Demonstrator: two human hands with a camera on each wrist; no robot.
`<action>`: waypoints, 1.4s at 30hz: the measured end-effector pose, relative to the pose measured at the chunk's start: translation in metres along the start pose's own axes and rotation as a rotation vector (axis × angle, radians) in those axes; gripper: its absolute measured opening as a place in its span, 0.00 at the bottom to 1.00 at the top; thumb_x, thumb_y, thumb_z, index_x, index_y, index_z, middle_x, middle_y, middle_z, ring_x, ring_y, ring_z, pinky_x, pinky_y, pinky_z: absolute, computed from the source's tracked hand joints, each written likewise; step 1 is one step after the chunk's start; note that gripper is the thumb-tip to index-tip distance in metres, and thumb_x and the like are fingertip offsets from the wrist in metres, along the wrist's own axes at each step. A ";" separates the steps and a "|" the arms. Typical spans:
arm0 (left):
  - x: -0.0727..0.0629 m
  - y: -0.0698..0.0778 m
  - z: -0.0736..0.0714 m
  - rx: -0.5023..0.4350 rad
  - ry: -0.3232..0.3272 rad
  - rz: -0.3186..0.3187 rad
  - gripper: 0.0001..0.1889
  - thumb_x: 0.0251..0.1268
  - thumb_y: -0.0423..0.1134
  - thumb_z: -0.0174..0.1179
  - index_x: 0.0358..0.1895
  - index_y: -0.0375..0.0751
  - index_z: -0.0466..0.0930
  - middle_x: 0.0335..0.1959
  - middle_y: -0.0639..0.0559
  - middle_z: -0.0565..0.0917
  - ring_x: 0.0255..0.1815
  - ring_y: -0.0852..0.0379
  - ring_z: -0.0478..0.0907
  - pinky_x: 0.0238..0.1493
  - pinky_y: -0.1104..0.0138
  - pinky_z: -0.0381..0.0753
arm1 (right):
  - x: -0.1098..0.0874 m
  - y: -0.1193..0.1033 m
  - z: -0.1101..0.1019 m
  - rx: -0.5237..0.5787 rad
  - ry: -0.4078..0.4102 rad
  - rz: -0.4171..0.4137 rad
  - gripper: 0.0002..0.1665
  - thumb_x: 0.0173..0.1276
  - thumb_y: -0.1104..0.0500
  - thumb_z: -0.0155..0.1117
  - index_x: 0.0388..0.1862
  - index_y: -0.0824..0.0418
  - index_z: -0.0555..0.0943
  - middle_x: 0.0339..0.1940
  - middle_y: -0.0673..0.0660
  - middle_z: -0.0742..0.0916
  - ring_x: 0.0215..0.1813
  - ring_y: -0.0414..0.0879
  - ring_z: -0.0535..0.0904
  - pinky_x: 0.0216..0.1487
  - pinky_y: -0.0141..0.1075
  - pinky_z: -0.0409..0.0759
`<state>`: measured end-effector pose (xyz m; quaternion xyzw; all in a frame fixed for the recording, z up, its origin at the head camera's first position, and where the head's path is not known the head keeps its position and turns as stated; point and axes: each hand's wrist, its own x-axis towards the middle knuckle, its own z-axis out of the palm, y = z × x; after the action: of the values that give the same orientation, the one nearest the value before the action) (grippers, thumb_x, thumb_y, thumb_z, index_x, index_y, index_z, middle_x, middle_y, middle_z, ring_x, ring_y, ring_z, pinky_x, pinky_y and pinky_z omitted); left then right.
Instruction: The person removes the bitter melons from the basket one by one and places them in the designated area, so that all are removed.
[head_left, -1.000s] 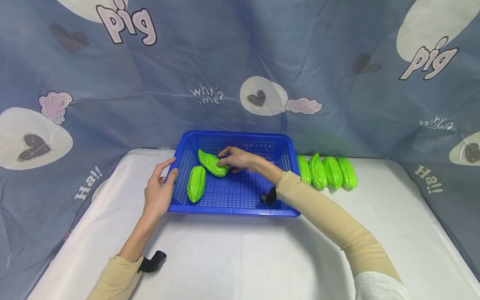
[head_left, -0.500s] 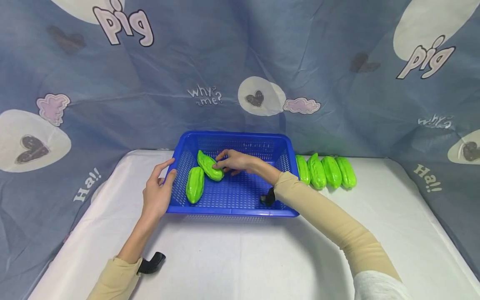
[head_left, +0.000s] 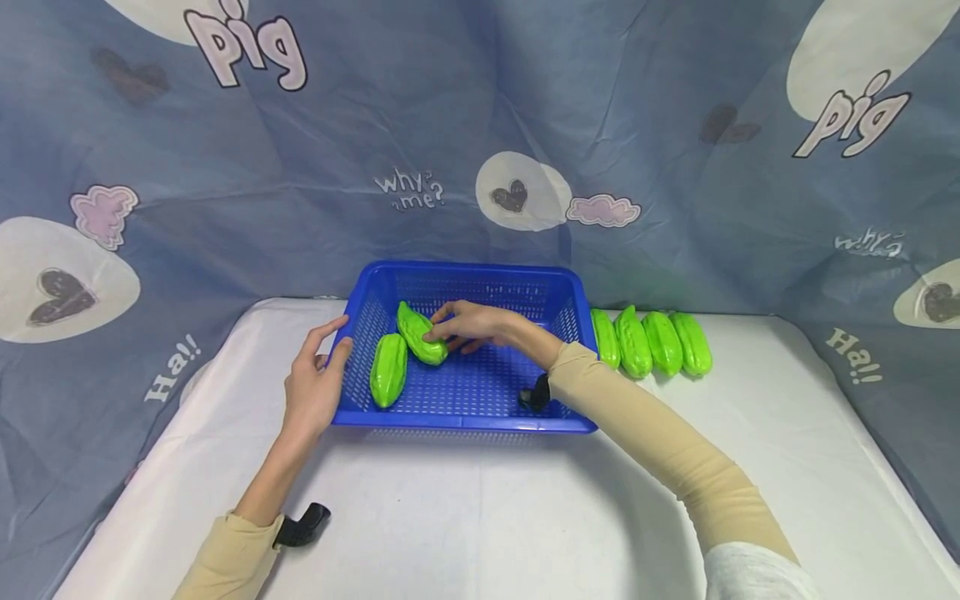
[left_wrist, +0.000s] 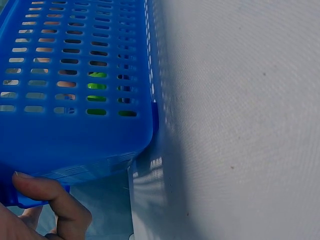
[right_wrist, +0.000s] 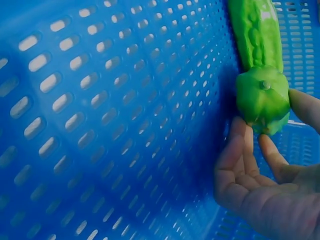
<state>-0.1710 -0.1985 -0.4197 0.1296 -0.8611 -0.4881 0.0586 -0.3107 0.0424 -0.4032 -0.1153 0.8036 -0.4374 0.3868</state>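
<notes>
A blue plastic basket (head_left: pixel 465 422) with slotted walls stands on the white cloth. My left hand (head_left: pixel 311 387) grips its left rim, thumb on the near side, as the left wrist view also shows. Inside, at the left end, lies one glossy green bitter melon (head_left: pixel 388 371). Just behind and right of it is a second bitter melon (head_left: pixel 416 327), lying at a slant on the basket floor. My right hand (head_left: pixel 480 323) reaches in over the right wall and pinches that second one near its front end. In the right wrist view, thumb and fingertips touch the held bitter melon (right_wrist: pixel 262 97) from both sides.
Several more bitter melons (head_left: pixel 651 343) lie side by side on the white tablecloth (head_left: pixel 480 508), right of the basket. A blue printed curtain (head_left: pixel 450 125) hangs close behind the basket. The right forearm crosses the basket's right wall.
The second bitter melon has turned and its front end has shifted left and nearer, closer to the first one. My right hand moved slightly with it. The left hand stays on the rim.
</notes>
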 end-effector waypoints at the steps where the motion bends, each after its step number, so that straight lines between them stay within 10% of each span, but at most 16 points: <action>1: 0.000 0.000 0.000 0.002 0.002 -0.001 0.27 0.87 0.59 0.47 0.82 0.66 0.67 0.55 0.33 0.87 0.42 0.54 0.83 0.38 0.66 0.77 | 0.000 0.000 0.000 0.002 0.001 -0.002 0.36 0.78 0.47 0.68 0.78 0.58 0.70 0.65 0.59 0.85 0.58 0.48 0.85 0.57 0.42 0.83; 12: 0.000 -0.001 0.000 0.005 -0.003 0.005 0.27 0.87 0.59 0.46 0.83 0.66 0.66 0.53 0.33 0.86 0.38 0.57 0.80 0.35 0.66 0.76 | -0.003 -0.003 -0.006 0.031 0.002 -0.029 0.35 0.77 0.48 0.70 0.77 0.57 0.72 0.64 0.56 0.84 0.60 0.50 0.84 0.67 0.49 0.82; 21: 0.001 0.000 0.001 0.005 0.005 0.002 0.27 0.87 0.59 0.46 0.82 0.66 0.67 0.54 0.33 0.86 0.41 0.55 0.81 0.38 0.65 0.77 | -0.015 -0.010 -0.018 0.123 -0.001 -0.080 0.39 0.79 0.54 0.66 0.83 0.63 0.67 0.85 0.60 0.71 0.84 0.62 0.69 0.76 0.53 0.77; 42: 0.000 -0.001 0.001 0.005 0.008 0.011 0.26 0.87 0.59 0.47 0.82 0.67 0.68 0.50 0.37 0.85 0.39 0.57 0.78 0.36 0.65 0.75 | -0.028 -0.015 -0.031 0.141 0.043 -0.154 0.32 0.79 0.55 0.64 0.78 0.64 0.75 0.88 0.54 0.68 0.87 0.60 0.64 0.78 0.52 0.76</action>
<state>-0.1712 -0.1984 -0.4211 0.1270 -0.8628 -0.4851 0.0641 -0.3168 0.0675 -0.3668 -0.1396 0.7676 -0.5238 0.3420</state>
